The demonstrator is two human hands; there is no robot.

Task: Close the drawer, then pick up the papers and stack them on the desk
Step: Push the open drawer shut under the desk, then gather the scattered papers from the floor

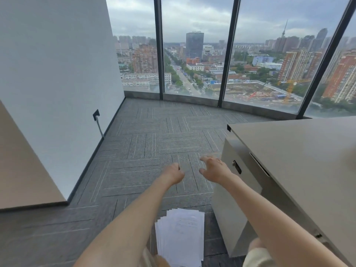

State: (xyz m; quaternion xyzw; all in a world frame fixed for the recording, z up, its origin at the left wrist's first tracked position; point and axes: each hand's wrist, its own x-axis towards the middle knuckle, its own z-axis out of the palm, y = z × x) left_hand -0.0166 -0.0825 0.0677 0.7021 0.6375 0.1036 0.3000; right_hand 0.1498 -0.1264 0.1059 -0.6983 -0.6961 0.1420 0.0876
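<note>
The loose fan of white printed paper sheets (180,239) lies on the grey striped carpet floor (146,143), low in view between the person's two forearms and just beside the beige drawer cabinet (234,199) under the pale bench top (300,151). Both hands are stretched forward, well apart from the sheets. The left hand (174,174) is curled into a loose fist holding nothing; the right hand (214,170) has its fingers (205,159) spread open and empty, near the cabinet front and its small dark lock (236,166).

Whether the drawer front sits fully flush I cannot tell from this angle — the dark slot along its top edge may only be the pull recess.

The sheets should be very light, limp and a little slippery against each other, so they will sag and slide apart if pinched at one corner. A sound hold, I judge, is to square the fan first with both hands pressing in from the long edges, then slip fingers under one short edge with the thumb on top — lifting the whole pile flat. The carpet's nap may make getting under the lowest sheet fiddly; curling it up slightly would help.
</note>
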